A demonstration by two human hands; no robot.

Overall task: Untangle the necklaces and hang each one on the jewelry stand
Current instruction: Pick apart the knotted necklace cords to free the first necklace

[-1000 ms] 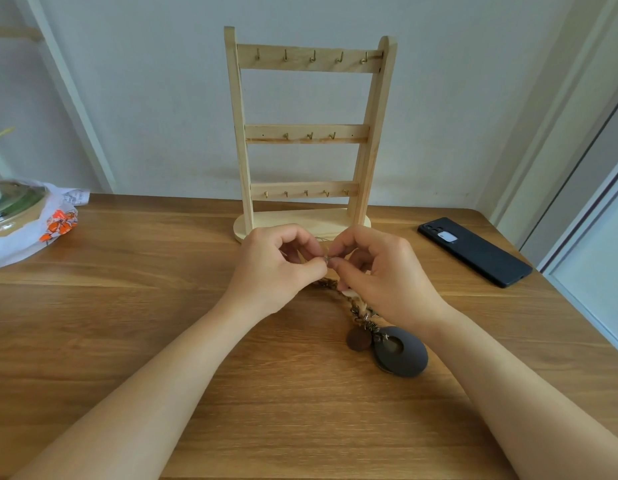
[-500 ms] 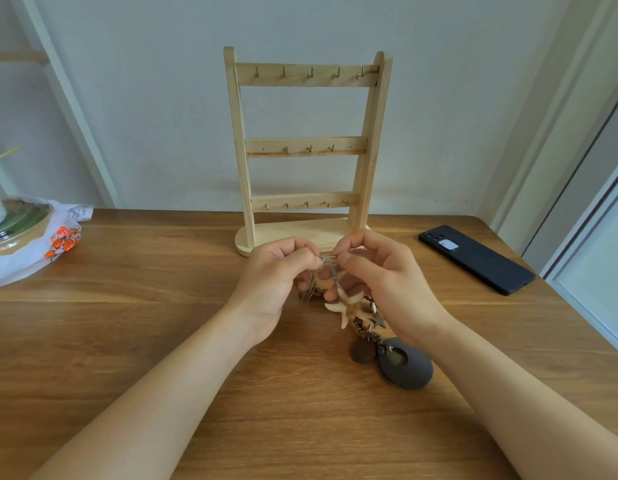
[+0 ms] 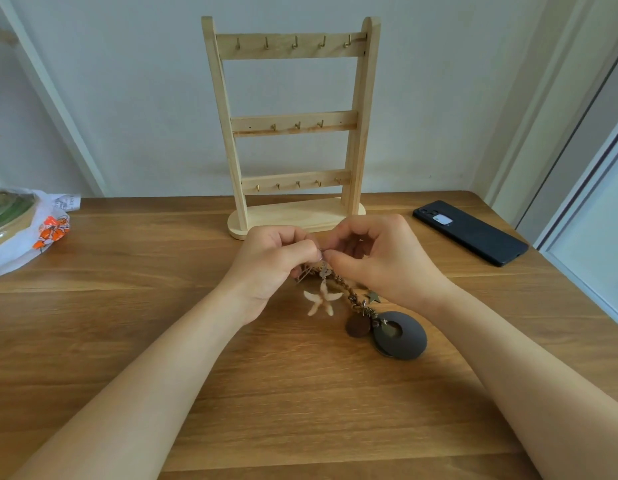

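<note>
A tangled bunch of thin metal chains and braided brown cord, the necklaces (image 3: 338, 284), is pinched at its top between both hands, just in front of the base of the pale wooden jewelry stand (image 3: 252, 123), whose three hooked rails carry nothing yet. The left hand (image 3: 269, 268) and right hand (image 3: 380, 265) are held close together above the wooden bench (image 3: 127, 306), and the fingers (image 3: 300, 249) of each are curled and clamped on a small metal link at the knot, thumb tip against fingertip. A cream starfish pendant (image 3: 322, 299) appears to hang below the pinch, while a small bronze star charm (image 3: 373, 297), a round brown disc (image 3: 358, 326) and a large dark grey ring-shaped pendant (image 3: 401, 336) are lying on the bench beside the right wrist. The step in hand is judged to be the teasing apart of the knot. If the strands are pulled hard, the knot may be drawn tighter or a fine chain snapped; extra load could be added by the heavy grey pendant if it is dragged along the bench — and the starfish, if swinging free, could be wound back around a strand. A black phone (image 3: 470, 232) and a white plastic bag (image 3: 20, 244) are lying well apart from the work
</note>
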